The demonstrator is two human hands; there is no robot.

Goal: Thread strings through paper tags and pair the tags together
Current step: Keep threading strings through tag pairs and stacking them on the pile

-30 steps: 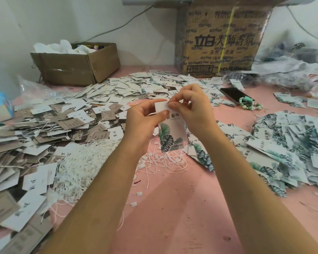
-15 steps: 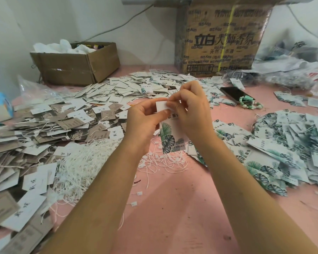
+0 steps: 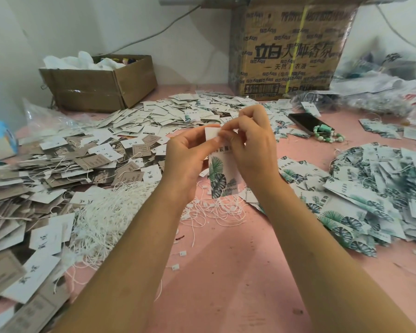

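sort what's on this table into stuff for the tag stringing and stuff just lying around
Job: leaf-print tag pinched by left hand and right hand; white strings; leaf-print tag pile; brown and white tag pile.

Lying about: phone; green bead bracelet; open cardboard box; printed carton; plastic bags.

Soft, even indoor light is falling from overhead, keeping the pink table [image 3: 226, 280] bright and washing the wall [image 3: 94, 25] at upper left into pale grey-white. Only faint, diffuse shadows are lying beside the forearms [image 3: 120, 272] at lower centre. The wide lens is bowing the edges: the cardboard box [image 3: 291, 51] at upper right is leaning, and the tag piles [image 3: 22, 272] at lower left are stretching and smearing. The leaf-print tag [image 3: 220, 179] at centre is reading fairly crisp, while the plastic bags [image 3: 382, 85] at upper right are blurring and glaring mildly.
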